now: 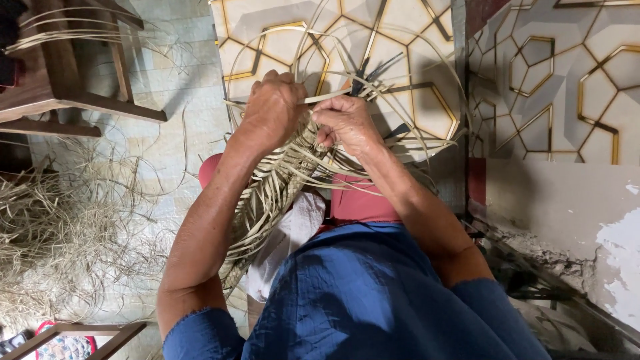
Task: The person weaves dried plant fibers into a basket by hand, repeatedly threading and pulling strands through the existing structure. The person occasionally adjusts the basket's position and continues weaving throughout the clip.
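Floor: the pale tiled floor (180, 73) is lying under everything, and a large heap of loose dry fibres (60, 247) is spreading over it on the person's left side.
Wall: a panel with gold hexagon lines (553, 73) is standing ahead and to the right.
Furniture: a wooden stool (67, 87) is standing at the upper left (some long strips are resting on it).
Person: the person is sitting in a blue garment (373, 300), and the lap is showing red cloth (360, 200).
Woven piece: the plaited band of pale strips (267, 193) is lying on the lap; its long axis is running from the lower left, near the left elbow, up to the hands, where the free strips (400, 87) are fanning out and curving away from the person.
Left hand: the left hand (270, 110) is closing its grip over the upper end of the band, fingers pressed together around a bundle of strips.
Right hand: the right hand (347, 123) is pinching one single strip (327, 98) between thumb and fingers, just beside the left hand.
Key relation: the single strip is running across from the right grip to the top of the left hand, almost crosswise to the band's long axis; both hands are sitting at the working edge, the right one being the nearer to the free ends.
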